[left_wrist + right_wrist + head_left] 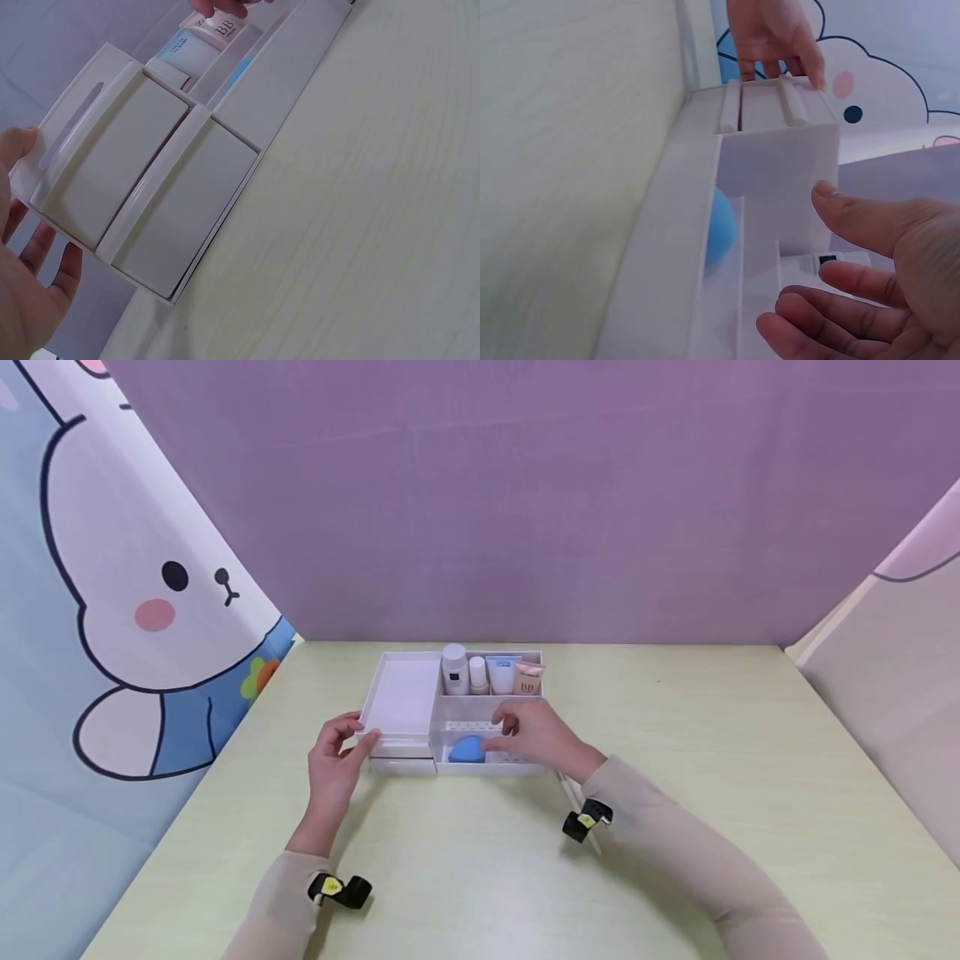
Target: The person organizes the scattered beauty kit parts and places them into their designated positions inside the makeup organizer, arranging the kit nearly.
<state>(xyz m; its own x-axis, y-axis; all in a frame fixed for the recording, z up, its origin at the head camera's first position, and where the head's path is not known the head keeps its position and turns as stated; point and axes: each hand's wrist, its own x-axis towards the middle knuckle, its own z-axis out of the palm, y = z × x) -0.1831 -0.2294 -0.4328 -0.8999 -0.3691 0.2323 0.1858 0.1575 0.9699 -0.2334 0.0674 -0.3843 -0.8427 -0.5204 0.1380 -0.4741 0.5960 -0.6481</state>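
A white desktop organizer (400, 693) stands on the table, with two closed drawers (142, 150) on its left side and open compartments on its right. My left hand (333, 768) grips its front left corner, thumb at the top edge and fingers along the side. Over the front compartment hovers my right hand (542, 732), fingers loosely bent around nothing. A blue makeup sponge (467, 749) lies in that compartment, left of the right hand's fingertips. In the back compartment stand a white bottle (455, 670), a smaller white-capped bottle (478, 675), a blue-and-white tube (502, 672) and a pink BB cream tube (528, 677).
The pale wood-grain table (480, 860) extends around the organizer. Thin pale sticks (567, 789) show beside the right wrist, partly hidden by its camera. A purple cloth (525, 510) hangs behind the table, and a rabbit-print cloth (120, 568) hangs on the left.
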